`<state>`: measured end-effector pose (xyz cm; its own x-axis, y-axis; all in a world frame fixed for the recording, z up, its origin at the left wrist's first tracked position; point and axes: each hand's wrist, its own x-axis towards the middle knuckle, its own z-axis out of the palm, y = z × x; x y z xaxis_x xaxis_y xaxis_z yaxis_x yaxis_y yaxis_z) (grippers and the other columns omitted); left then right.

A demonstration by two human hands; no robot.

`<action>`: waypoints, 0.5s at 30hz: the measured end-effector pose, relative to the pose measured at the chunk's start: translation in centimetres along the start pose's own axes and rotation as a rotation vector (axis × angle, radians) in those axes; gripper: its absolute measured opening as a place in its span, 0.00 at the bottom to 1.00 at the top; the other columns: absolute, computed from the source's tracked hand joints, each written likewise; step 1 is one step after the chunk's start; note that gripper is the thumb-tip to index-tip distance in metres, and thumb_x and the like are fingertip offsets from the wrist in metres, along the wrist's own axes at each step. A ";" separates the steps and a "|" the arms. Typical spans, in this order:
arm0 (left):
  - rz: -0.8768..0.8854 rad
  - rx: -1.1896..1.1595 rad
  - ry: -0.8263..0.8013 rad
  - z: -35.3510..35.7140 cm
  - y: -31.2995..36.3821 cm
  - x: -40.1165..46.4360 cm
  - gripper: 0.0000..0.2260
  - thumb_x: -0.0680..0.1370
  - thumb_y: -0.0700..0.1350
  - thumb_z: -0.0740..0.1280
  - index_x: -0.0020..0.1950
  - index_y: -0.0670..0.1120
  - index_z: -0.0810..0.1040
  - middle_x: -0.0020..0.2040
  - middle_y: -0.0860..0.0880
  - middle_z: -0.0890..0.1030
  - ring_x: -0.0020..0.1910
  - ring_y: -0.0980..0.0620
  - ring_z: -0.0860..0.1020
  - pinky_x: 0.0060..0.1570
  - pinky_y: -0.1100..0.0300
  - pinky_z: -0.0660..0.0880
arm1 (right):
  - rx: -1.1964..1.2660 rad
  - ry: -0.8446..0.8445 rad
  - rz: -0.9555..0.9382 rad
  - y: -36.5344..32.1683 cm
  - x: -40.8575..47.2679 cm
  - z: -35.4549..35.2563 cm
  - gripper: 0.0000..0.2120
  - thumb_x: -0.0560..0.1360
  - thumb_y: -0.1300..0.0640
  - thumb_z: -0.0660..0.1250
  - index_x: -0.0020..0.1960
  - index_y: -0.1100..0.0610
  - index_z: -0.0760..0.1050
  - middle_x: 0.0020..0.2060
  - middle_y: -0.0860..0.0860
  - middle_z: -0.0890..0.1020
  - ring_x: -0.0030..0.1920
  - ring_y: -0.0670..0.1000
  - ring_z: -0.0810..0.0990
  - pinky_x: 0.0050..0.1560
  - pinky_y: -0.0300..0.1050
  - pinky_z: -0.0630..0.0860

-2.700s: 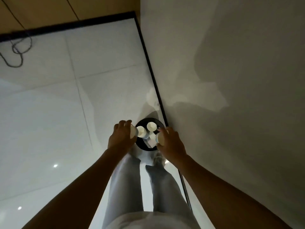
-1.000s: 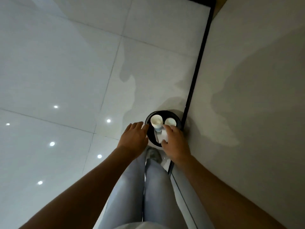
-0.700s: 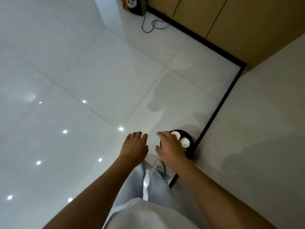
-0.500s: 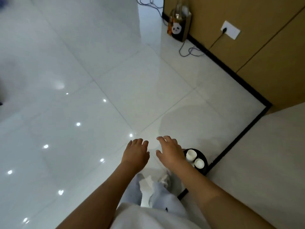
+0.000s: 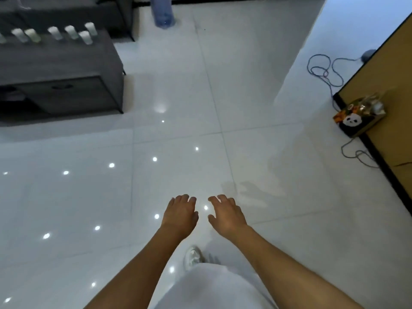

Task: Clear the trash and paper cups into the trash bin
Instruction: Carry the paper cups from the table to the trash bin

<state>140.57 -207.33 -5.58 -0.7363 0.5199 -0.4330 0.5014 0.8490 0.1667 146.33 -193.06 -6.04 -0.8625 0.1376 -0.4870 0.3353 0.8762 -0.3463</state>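
Both hands sit low-centre of frame, palms down over the glossy white floor [image 5: 223, 85]. Left hand [image 5: 180, 214] & right hand [image 5: 225, 214] are just beside each other w/ a small gap btwn them; fingers loosely spread & relaxed, nothing held in either.

Paper cups [image 5: 71, 33]: a row of approx. seven white ones stands upright on top of the dark grey table [image 5: 66, 61], upper left of frame, well apart from the hands. What's inside the cups can't be told, too blurred. The table has a lower shelf w/ a drawer-like box; contents not visible. No bin in this view.

Right edge, mid-height: a small box w/ a panda face [image 5: 356, 118] sits on the floor against the tan wall panel [image 5: 388, 70], holding crinkly wrapped items, not identifiable. Loose cable [image 5: 323, 70] loops on the floor above it. Top centre: base of a blue water jug [image 5: 162, 12]. Bottom centre: one white shoe [image 5: 193, 259] & pale clothing.
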 end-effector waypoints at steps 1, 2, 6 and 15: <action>-0.030 -0.015 0.003 -0.6 -1.9 0.1 0.20 0.81 0.51 0.56 0.72 0.46 0.64 0.69 0.47 0.69 0.68 0.48 0.67 0.69 0.56 0.61 | -0.012 -0.006 -0.027 -1.7 1.3 -0.3 0.25 0.79 0.50 0.61 0.75 0.50 0.60 0.71 0.52 0.66 0.68 0.56 0.66 0.64 0.50 0.69; -0.058 -0.026 0.005 -1.1 -3.6 0.2 0.20 0.81 0.51 0.56 0.72 0.46 0.64 0.69 0.47 0.70 0.67 0.48 0.68 0.68 0.57 0.61 | -0.023 -0.011 -0.050 -3.3 2.6 -0.6 0.25 0.79 0.50 0.61 0.75 0.50 0.60 0.71 0.52 0.66 0.68 0.56 0.67 0.65 0.50 0.69; -0.166 -0.090 0.012 -2.8 -9.3 1.2 0.20 0.81 0.50 0.56 0.71 0.46 0.65 0.68 0.47 0.70 0.66 0.48 0.68 0.68 0.56 0.62 | -0.071 -0.048 -0.123 -8.5 7.6 -2.0 0.26 0.79 0.50 0.61 0.75 0.51 0.59 0.71 0.53 0.66 0.69 0.56 0.66 0.64 0.51 0.68; -0.350 -0.231 0.071 -8.0 -19.5 10.5 0.20 0.81 0.50 0.57 0.71 0.46 0.65 0.68 0.47 0.71 0.66 0.48 0.68 0.68 0.57 0.63 | -0.144 -0.122 -0.261 -16.0 22.8 -6.4 0.29 0.78 0.51 0.62 0.76 0.50 0.56 0.70 0.54 0.67 0.66 0.58 0.68 0.63 0.51 0.69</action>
<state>119.42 -217.64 -6.32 -0.8778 0.1951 -0.4376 0.1070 0.9701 0.2179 118.84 -200.95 -6.46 -0.8575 -0.1489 -0.4925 0.0443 0.9323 -0.3590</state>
